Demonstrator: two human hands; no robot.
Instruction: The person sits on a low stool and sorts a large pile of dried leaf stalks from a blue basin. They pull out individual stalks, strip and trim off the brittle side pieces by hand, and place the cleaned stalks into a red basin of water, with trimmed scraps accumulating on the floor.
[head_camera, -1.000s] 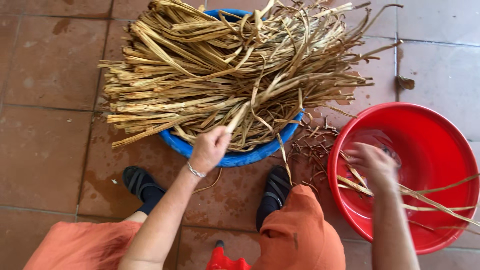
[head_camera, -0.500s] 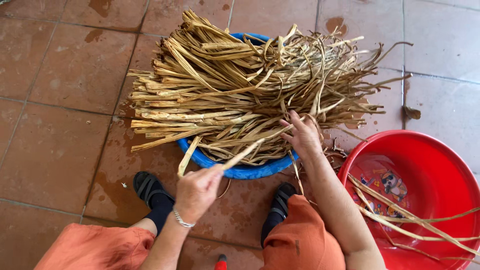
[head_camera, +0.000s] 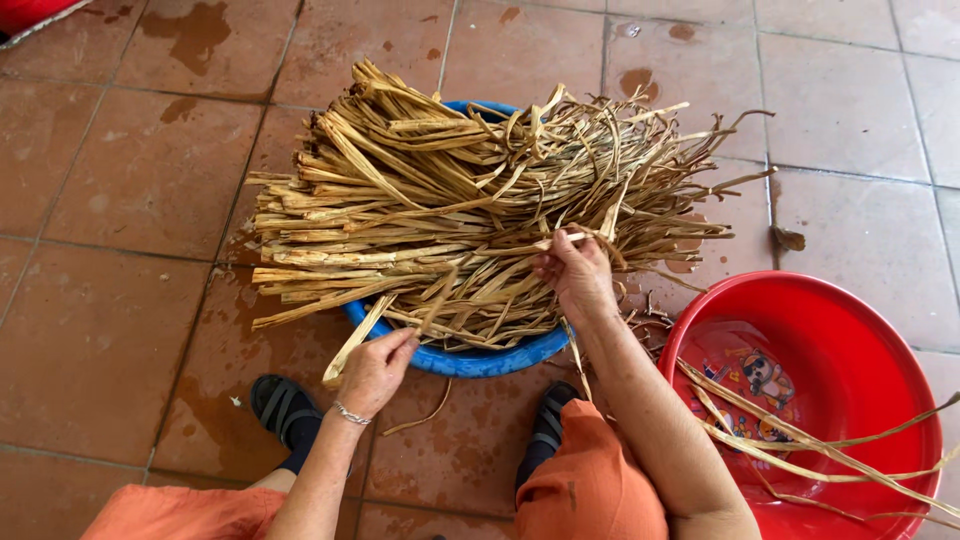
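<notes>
Dried strips (head_camera: 450, 220): tan, flat, fibrous lengths heaped in a thick bundle across blue basin, cut ends toward left, thin curling tips fanning right past rim.
Blue basin (head_camera: 480, 358): round, on floor, mostly buried under heap; only near rim and a bit of far rim visible.
Left hand (head_camera: 375, 368): at near-left edge of basin, just below heap; grip closed narrow on one loose strip (head_camera: 352, 345), which slants down-left out of fingers. Thin metal bracelet (head_camera: 350, 413) on wrist.
Right hand (head_camera: 575, 275): resting on right-centre of heap, fingers curled tight around a few thin strips lifted from pile; palm turned partly upward.
Red basin (head_camera: 850, 330): large, round, on floor at right, near blue basin but apart; printed picture on bottom. Several long thin strips (head_camera: 800, 440) lying across inside, ends trailing over right rim.
Floor (head_camera: 110, 200): reddish-brown tiles, damp blotches, dark grout lines; scraps of fibre between both basins.
Feet: dark sandals (head_camera: 285, 408) planted either side of near rim of blue basin; orange trousers (head_camera: 590, 490) at knees.
</notes>
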